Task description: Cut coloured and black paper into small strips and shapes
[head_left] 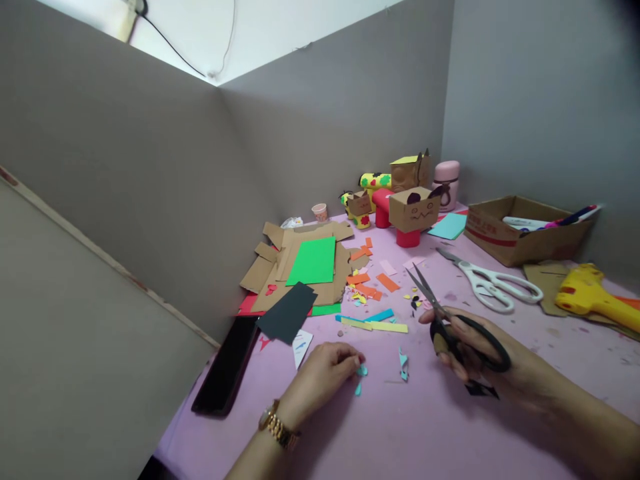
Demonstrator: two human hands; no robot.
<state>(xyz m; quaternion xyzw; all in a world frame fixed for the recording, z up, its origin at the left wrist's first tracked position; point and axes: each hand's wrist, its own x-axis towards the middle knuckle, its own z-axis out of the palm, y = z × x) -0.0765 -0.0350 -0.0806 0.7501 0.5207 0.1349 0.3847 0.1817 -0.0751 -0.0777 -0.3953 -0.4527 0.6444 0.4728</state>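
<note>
My right hand point(487, 357) grips black-handled scissors point(453, 320), blades slightly apart and pointing up and left over the pink table point(425, 427); a small black paper scrap point(481, 389) shows under that hand. My left hand point(323, 377), a gold watch on its wrist, rests on the table with its fingertips pinching a small light-blue paper scrap point(361, 371). Another curled light-blue scrap point(403, 365) lies between my hands.
White scissors point(493, 283), a yellow glue gun point(595, 300) and a cardboard box point(525, 230) of markers sit at right. Cardboard animal figures point(413, 207) stand at the back. Cardboard sheets with green paper point(313, 261), dark paper point(287, 312), a black phone point(227, 365) and coloured strips lie at left centre.
</note>
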